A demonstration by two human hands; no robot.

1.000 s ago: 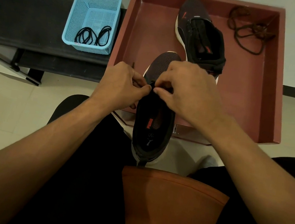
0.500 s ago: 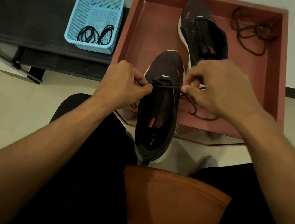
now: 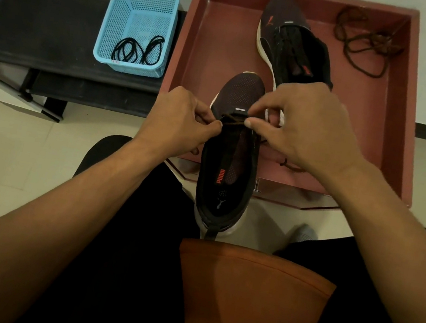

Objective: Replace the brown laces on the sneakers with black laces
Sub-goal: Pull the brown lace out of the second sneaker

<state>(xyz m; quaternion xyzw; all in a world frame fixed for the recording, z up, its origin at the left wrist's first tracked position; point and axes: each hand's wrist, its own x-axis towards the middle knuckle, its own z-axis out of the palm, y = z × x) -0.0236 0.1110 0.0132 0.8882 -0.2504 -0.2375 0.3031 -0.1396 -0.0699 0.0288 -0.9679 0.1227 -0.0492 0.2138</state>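
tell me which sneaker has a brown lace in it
The near sneaker: a brown lace crosses it near the toe. The far sneaker, in the tray, shows only dark lacing.

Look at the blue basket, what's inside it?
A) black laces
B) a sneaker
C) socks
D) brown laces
A: black laces lie coiled at the bottom of the blue basket, which sits on the dark bench; nothing else shows in it.
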